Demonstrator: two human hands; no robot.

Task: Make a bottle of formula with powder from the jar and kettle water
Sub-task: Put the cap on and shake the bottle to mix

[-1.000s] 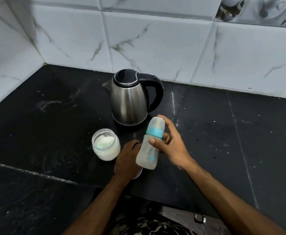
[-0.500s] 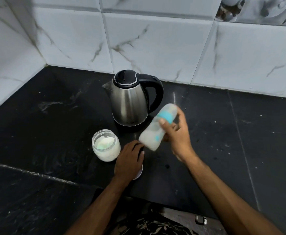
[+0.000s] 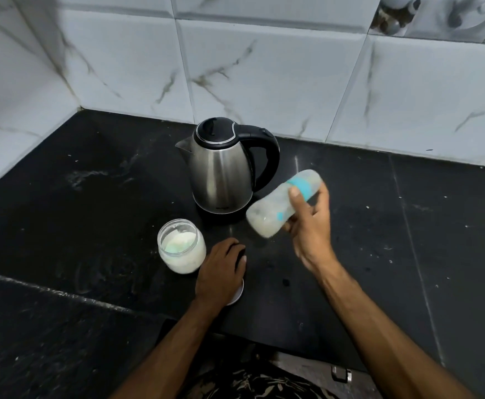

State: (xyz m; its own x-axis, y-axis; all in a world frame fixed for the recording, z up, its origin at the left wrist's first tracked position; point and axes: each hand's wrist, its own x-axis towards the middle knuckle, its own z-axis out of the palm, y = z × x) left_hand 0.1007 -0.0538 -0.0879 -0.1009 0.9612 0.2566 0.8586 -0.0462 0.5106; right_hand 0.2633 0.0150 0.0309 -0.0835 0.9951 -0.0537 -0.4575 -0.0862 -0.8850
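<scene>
My right hand (image 3: 312, 226) grips a cloudy baby bottle (image 3: 276, 210) with a teal collar, tilted steeply with its base toward the lower left, in the air just right of the kettle. The steel kettle (image 3: 221, 171) with black lid and handle stands on the black counter. An open glass jar (image 3: 181, 246) of white powder, with a teal scoop inside, sits in front of the kettle. My left hand (image 3: 221, 272) rests palm down on a white lid (image 3: 237, 295) on the counter, right of the jar.
The black stone counter (image 3: 408, 240) runs to marble-tiled walls at the back and left. Its front edge lies near my body, with a small metal latch (image 3: 340, 374) below it.
My right hand has lifted the bottle up and to the right and tipped it from near upright to a steep slant. My left hand has stayed on the lid.
</scene>
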